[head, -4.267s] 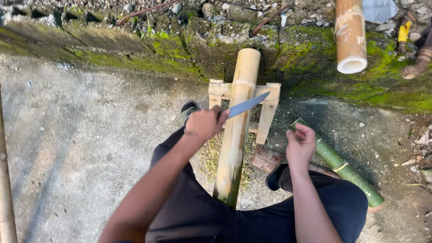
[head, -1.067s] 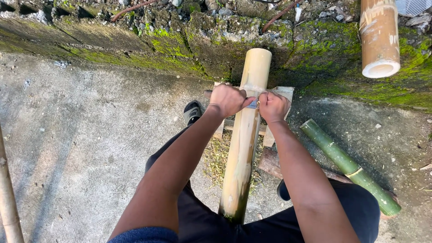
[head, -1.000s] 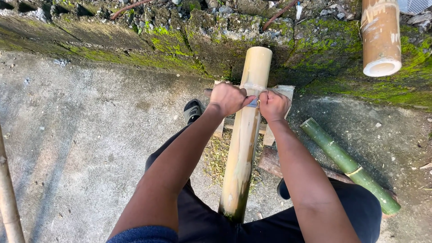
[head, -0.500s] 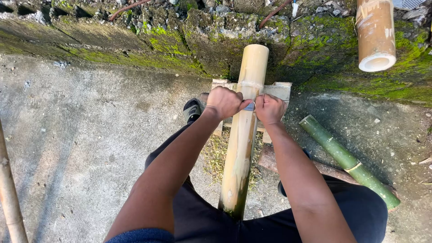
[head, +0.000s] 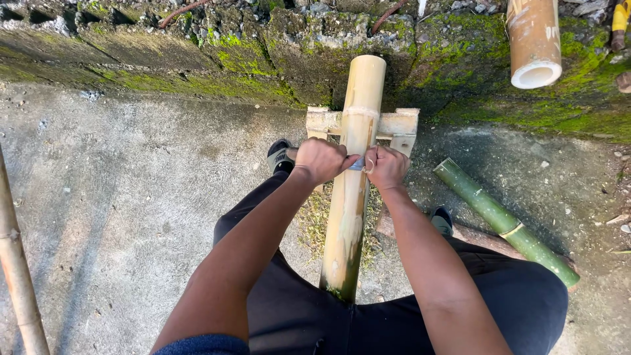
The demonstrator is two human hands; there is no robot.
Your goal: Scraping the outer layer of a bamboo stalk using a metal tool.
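Bamboo pole (head: pixel 351 190) lies lengthwise between my knees, far end propped on a small wooden rest (head: pixel 401 123) against the mossy wall (head: pixel 263 52), near end by my lap. Both hands on the knife (head: pixel 358 164) laid across the pole: left hand (head: pixel 320 160) w/ fingers wrapped tight round the handle, right hand (head: pixel 386 167) w/ fingers pinched on the blade's other end. Blade mostly hidden btwn my fists. Looks like the shaving step, skin being scraped. Next stroke, I reckon, needs even pull on both ends, blade kept flat so it won't dig in. Green culm (head: pixel 503 220) lies by my right leg, another cut pole (head: pixel 534 39) leans on the wall.
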